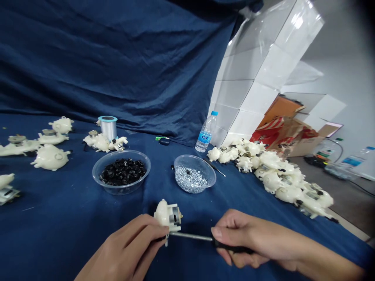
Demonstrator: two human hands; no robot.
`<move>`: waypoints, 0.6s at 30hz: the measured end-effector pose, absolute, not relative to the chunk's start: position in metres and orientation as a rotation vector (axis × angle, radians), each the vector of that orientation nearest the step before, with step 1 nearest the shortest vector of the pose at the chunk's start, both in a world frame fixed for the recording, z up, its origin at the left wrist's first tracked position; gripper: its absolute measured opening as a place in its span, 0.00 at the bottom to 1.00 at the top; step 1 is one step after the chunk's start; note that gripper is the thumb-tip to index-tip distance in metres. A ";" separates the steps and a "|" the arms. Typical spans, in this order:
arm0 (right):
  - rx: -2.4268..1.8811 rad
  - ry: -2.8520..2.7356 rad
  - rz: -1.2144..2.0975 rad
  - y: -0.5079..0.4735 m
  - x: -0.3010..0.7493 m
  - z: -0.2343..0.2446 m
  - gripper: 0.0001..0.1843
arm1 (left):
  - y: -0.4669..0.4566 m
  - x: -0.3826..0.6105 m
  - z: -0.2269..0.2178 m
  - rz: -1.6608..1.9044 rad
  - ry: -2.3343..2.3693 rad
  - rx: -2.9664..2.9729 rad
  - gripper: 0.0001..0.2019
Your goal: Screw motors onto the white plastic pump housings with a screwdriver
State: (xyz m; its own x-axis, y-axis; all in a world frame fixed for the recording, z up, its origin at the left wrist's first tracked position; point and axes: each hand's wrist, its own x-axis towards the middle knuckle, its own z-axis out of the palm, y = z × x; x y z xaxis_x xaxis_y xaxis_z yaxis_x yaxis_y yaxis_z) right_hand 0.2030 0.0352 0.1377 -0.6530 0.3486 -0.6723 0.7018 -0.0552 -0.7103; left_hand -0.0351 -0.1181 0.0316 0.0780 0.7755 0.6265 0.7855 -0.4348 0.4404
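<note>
Near the front of the blue cloth, my left hand (131, 246) is closed around a cream plastic housing (162, 212) with a small metal motor (175, 216) set in its right side. My right hand (240, 240) grips the black handle of a screwdriver (191, 236). Its metal shaft runs level to the left, and the tip meets the lower part of the housing beside my left fingertips. Exactly what the tip touches is hidden there. Behind my hands stand a clear bowl of small silver screws (191, 180) and a clear bowl of black plastic parts (124, 171).
Cream housings (281, 171) lie heaped along the right edge, and several more (51, 157) sit at left. A wire spool (108, 128), a water bottle (206, 132) and another screwdriver (216, 168) are further back. White boxes (243, 93) are stacked behind the bottle.
</note>
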 end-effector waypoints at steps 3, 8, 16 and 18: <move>1.152 2.127 -1.874 0.039 0.209 0.133 0.31 | -0.114 -0.037 0.040 -1.435 -1.726 -2.289 0.14; 1.087 2.672 -1.883 0.026 0.190 0.109 0.25 | -0.110 -0.036 0.047 -1.556 -1.792 -2.241 0.10; 0.801 3.145 -1.842 0.018 0.147 0.076 0.12 | -0.112 -0.037 0.038 -1.570 -1.848 -2.183 0.05; 0.773 3.198 -1.818 0.020 0.148 0.075 0.17 | -0.113 -0.037 0.034 -1.629 -1.890 -2.139 0.05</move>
State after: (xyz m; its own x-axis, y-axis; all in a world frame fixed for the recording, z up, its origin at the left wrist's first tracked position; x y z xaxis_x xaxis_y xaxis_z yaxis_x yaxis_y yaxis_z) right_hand 0.1480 0.0196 0.0749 -0.7387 0.5976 0.3117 0.0377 0.4984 -0.8661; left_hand -0.0367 -0.1133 0.0336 -0.1469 0.8160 0.5590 0.6730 -0.3317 0.6611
